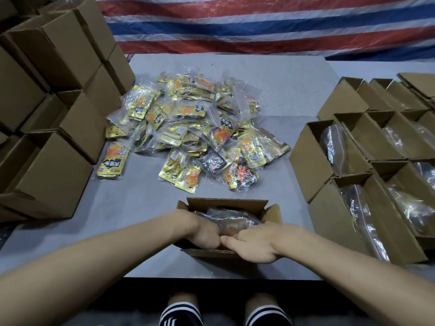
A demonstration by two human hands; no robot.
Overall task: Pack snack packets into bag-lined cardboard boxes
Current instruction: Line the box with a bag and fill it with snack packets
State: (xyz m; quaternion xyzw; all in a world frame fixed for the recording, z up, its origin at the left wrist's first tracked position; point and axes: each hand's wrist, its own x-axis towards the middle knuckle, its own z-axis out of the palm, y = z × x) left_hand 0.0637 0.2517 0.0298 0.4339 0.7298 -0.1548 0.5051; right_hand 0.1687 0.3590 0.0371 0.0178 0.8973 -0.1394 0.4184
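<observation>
Cardboard box (226, 204) at the table's (141, 208) 6 o'clock held bagged snack packets (231, 214) beneath the left hand (204, 234) and right hand (256, 243), fingers hidden, grip impossible to tell; the loose pile (188, 128) lay toward 12 o'clock.

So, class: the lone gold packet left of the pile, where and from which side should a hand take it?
Pinch the lone packet by its near short edge, from above on the near side: it lies flat, clear of the pile, and stacked boxes crowd its left.
</observation>
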